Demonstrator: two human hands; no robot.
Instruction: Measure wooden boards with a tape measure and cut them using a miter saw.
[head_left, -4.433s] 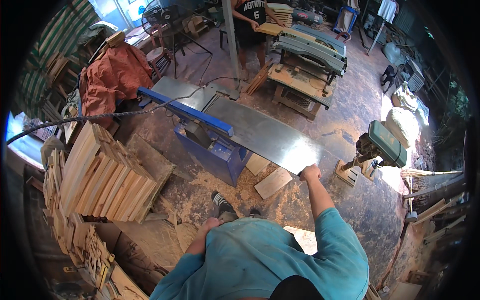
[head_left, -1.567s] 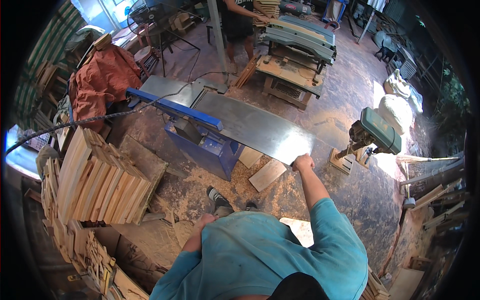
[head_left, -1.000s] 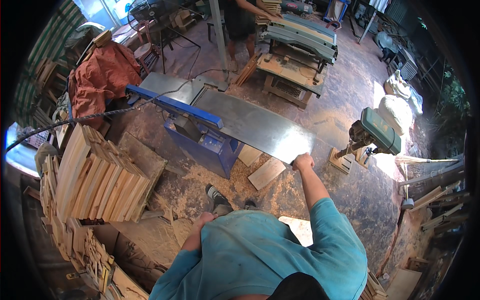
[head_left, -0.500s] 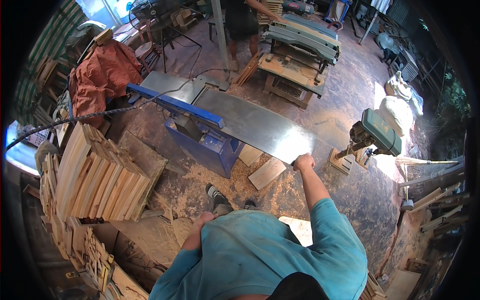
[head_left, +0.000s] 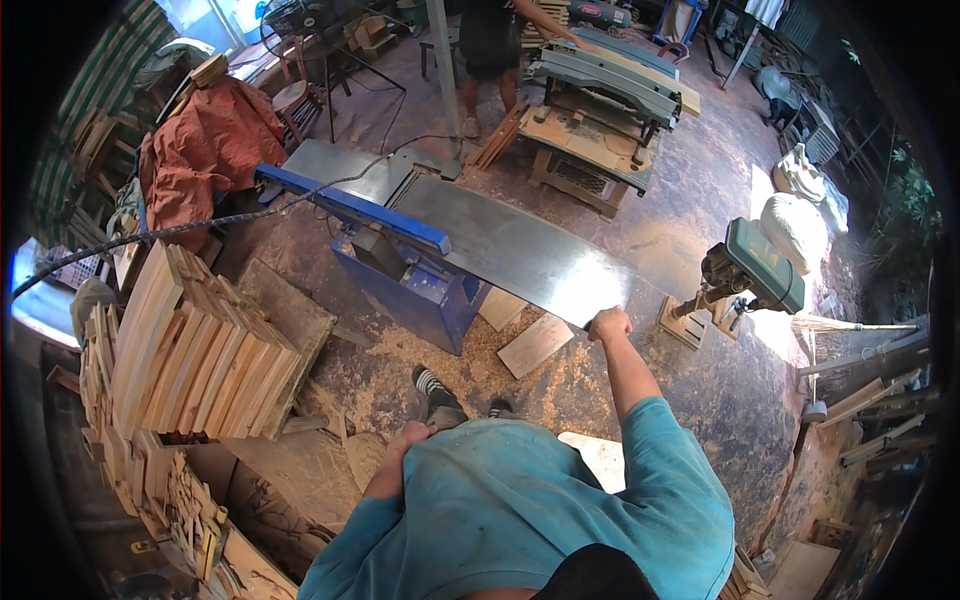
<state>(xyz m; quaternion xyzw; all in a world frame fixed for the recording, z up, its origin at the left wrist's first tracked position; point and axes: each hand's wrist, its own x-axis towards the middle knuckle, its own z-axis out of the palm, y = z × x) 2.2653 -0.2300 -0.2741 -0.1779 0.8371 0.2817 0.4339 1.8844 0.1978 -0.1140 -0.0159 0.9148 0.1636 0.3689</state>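
My right hand (head_left: 609, 324) is closed on the near right corner of a long grey metal jointer bed (head_left: 500, 237), my arm stretched out to it. The bed sits on a blue machine base (head_left: 410, 290) with a blue fence (head_left: 350, 210) along its left side. No wood lies on the bed. My left hand (head_left: 413, 433) rests low against my left side, by my shirt; its fingers are partly hidden. Below the bed, two pale boards, one of them a flat board (head_left: 535, 346), lie among shavings on the floor.
To the left stands a tall stack of planks (head_left: 205, 350). A drill press with a green head (head_left: 765, 265) stands right. Ahead, another person (head_left: 488, 50) reaches over a planer (head_left: 605, 85). A black cable (head_left: 200, 212) crosses over the jointer.
At the planer ahead, a pale board end now sticks out on its right side. The other person has shifted slightly. My hands have stayed where they were.
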